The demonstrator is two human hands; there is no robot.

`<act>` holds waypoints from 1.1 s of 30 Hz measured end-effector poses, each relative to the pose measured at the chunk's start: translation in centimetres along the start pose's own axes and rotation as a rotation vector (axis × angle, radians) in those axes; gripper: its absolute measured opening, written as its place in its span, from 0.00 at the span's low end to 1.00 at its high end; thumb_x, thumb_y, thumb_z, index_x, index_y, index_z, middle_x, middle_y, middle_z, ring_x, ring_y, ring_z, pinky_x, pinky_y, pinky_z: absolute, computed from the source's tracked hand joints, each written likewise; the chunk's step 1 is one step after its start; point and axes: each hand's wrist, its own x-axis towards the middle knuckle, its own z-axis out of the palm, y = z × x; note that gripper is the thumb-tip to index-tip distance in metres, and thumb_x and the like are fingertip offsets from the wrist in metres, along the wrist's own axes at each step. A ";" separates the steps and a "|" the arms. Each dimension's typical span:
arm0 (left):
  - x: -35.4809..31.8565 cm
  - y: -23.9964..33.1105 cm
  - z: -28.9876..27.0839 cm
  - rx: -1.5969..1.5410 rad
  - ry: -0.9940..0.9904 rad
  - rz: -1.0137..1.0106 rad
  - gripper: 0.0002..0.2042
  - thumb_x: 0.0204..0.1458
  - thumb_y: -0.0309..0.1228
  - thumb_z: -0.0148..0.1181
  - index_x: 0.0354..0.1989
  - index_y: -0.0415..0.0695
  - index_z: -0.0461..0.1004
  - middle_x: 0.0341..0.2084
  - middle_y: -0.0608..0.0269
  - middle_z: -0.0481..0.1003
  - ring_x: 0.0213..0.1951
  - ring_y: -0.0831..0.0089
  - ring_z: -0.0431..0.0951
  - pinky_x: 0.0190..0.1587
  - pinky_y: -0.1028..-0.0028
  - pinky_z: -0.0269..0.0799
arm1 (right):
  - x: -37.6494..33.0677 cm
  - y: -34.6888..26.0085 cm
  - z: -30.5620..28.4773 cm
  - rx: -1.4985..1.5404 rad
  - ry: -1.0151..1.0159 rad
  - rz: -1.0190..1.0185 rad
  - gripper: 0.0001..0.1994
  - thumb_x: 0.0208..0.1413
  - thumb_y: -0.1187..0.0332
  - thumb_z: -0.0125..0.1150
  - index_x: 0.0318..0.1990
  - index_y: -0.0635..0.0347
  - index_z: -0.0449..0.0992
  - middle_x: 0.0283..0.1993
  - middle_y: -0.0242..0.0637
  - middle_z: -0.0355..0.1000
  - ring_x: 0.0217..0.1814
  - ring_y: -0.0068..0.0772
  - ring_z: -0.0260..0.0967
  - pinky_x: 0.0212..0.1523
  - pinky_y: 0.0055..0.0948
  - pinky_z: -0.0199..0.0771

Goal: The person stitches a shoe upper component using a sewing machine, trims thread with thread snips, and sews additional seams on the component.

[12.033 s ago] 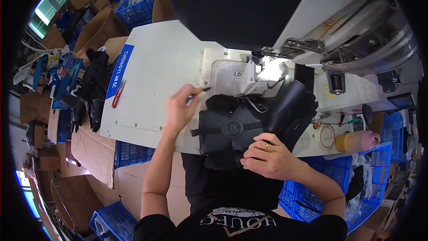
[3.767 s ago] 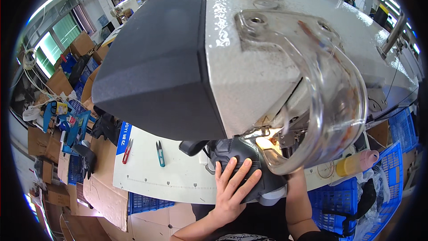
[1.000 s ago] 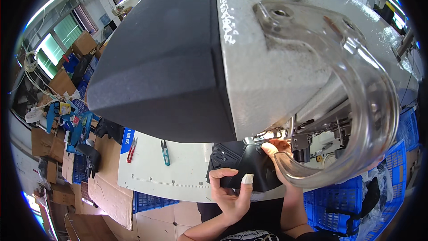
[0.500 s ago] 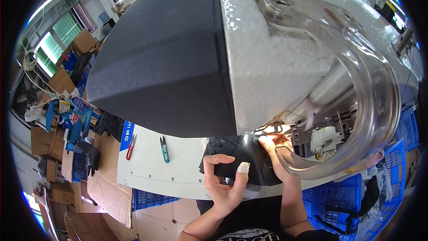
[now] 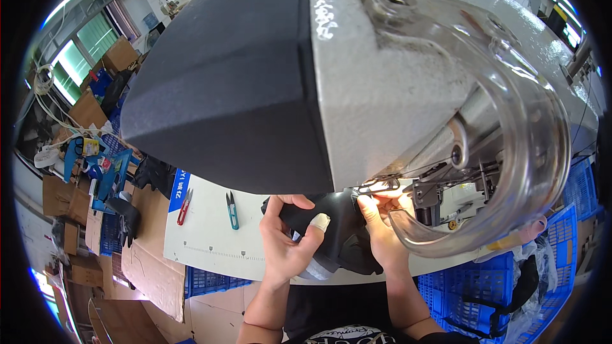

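A black, leather-like piece point(image 5: 339, 220), smooth and partly folded, lies on the pale table under the sewing machine's head point(image 5: 382, 108). At its left side my left hand point(image 5: 287, 242) rests with index finger and thumb curved and apart. A light wrap covers that thumb tip, and the other fingers are mostly hidden. My right hand point(image 5: 386, 236) presses thumb and fingers together on the right edge of the black piece, beside the lit needle area. The stitching point itself is hidden by the machine head. Grey lining point(image 5: 317, 269) shows at the piece's near edge.
Red-handled thread snips point(image 5: 185, 207) and teal thread snips point(image 5: 232, 210) lie on the table's left part. A clear curved guard point(image 5: 548, 153) arches over the machine's right side. Blue crates point(image 5: 472, 286) stand at the lower right; cardboard point(image 5: 153, 267) is at the left.
My left hand has moved left, and the black piece has spread out to the left with it. My right hand has shifted slightly left. A metal lever now shows inside the machine's guard.
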 end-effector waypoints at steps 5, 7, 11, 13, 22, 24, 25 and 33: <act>0.8 -0.2 -0.5 0.166 0.013 0.069 0.14 0.41 0.14 0.54 0.39 0.36 0.67 0.34 0.61 0.71 0.34 0.81 0.73 0.36 0.82 0.69 | 0.1 -1.2 0.6 0.126 -0.049 -0.019 0.09 0.56 0.81 0.60 0.41 0.64 0.69 0.39 0.35 0.71 0.39 0.20 0.70 0.42 0.19 0.71; 1.5 -0.5 -1.2 -0.042 -0.096 -0.065 0.14 0.41 0.13 0.53 0.40 0.35 0.68 0.35 0.60 0.72 0.35 0.79 0.75 0.37 0.81 0.71 | 0.1 -1.3 0.8 0.113 -0.044 -0.062 0.09 0.55 0.82 0.60 0.41 0.64 0.69 0.39 0.35 0.71 0.40 0.19 0.70 0.43 0.19 0.71; 2.3 -1.1 -2.3 0.039 -0.152 -0.095 0.15 0.42 0.13 0.54 0.42 0.35 0.68 0.34 0.61 0.74 0.35 0.79 0.75 0.37 0.81 0.72 | -0.1 -1.3 1.2 0.121 -0.014 -0.028 0.10 0.54 0.84 0.60 0.41 0.64 0.69 0.37 0.33 0.69 0.41 0.18 0.70 0.45 0.18 0.72; 2.9 -1.1 -2.8 0.010 -0.194 -0.146 0.15 0.43 0.14 0.54 0.43 0.34 0.69 0.34 0.61 0.74 0.34 0.79 0.75 0.37 0.81 0.71 | -0.4 -1.3 1.5 0.111 0.000 -0.039 0.11 0.54 0.84 0.60 0.42 0.64 0.68 0.38 0.33 0.69 0.41 0.18 0.69 0.45 0.18 0.72; -0.6 -0.2 0.9 0.169 0.037 0.181 0.25 0.52 0.21 0.56 0.58 0.32 0.56 0.51 0.50 0.64 0.52 0.65 0.66 0.55 0.69 0.61 | -2.1 0.6 0.5 0.083 -0.216 0.150 0.06 0.60 0.76 0.58 0.43 0.60 0.68 0.35 0.25 0.68 0.36 0.12 0.65 0.37 0.13 0.65; -0.7 -0.6 1.7 0.368 0.083 0.123 0.28 0.53 0.22 0.57 0.61 0.32 0.53 0.52 0.48 0.62 0.53 0.61 0.64 0.57 0.68 0.58 | -2.3 1.5 0.3 0.314 -0.217 0.309 0.04 0.59 0.74 0.60 0.38 0.60 0.71 0.37 0.24 0.69 0.37 0.12 0.65 0.38 0.15 0.65; -0.5 -0.8 2.0 0.511 0.138 0.133 0.28 0.54 0.23 0.57 0.61 0.31 0.52 0.51 0.48 0.62 0.52 0.61 0.64 0.58 0.68 0.58 | -2.3 1.9 0.1 0.306 -0.222 0.281 0.04 0.59 0.74 0.60 0.38 0.60 0.71 0.37 0.24 0.69 0.37 0.12 0.65 0.38 0.15 0.65; 1.3 -0.6 1.8 0.371 0.146 0.237 0.23 0.54 0.21 0.57 0.57 0.33 0.58 0.45 0.51 0.66 0.45 0.64 0.68 0.52 0.69 0.64 | -1.9 2.4 -0.6 0.183 -0.288 0.126 0.02 0.61 0.73 0.58 0.38 0.61 0.73 0.41 0.29 0.71 0.43 0.18 0.66 0.45 0.19 0.65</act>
